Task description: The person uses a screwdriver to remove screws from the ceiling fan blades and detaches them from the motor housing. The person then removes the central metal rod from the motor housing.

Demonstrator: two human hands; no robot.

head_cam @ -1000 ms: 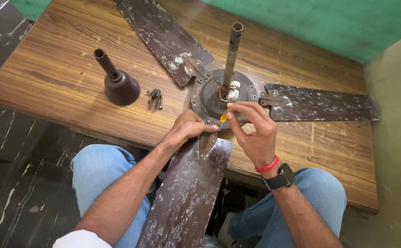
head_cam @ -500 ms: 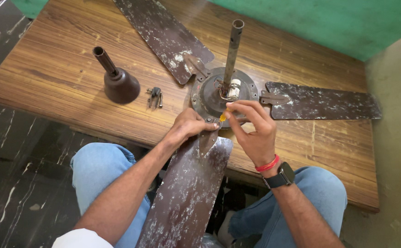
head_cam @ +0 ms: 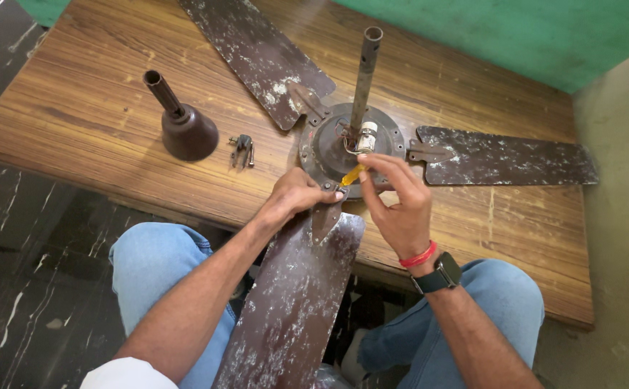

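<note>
- A yellow-handled screwdriver (head_cam: 353, 174) sits at the near rim of a ceiling fan motor hub (head_cam: 329, 148), which lies flat on a wooden table (head_cam: 98, 108). Its long axis slants from about two o'clock at the handle down to about eight o'clock at the tip.
- Your right hand (head_cam: 399, 205) pinches the handle between thumb and fingertips, with the rest of the hand lying at about five o'clock from the tool.
- Your left hand (head_cam: 298, 196) is curled shut over the blade bracket (head_cam: 326, 216), touching the hub's near edge just beside the screwdriver tip, at about eight o'clock from it.
- Both hands meet at that one spot; the right is the one on the tool, the left is nearer the bracket.
- The near fan blade (head_cam: 293, 302) runs from the bracket toward you at six o'clock, overhanging the table edge between your knees.
- Two more blades stay attached: one (head_cam: 257, 54) at eleven o'clock from the hub, one (head_cam: 509, 155) at three o'clock.
- A down rod (head_cam: 365, 79) rises from the hub's centre, pointing toward twelve o'clock.
- Well apart at nine o'clock stand a dark bell-shaped canopy cover (head_cam: 184, 126) and a small metal fitting (head_cam: 242, 150) beside it.
</note>
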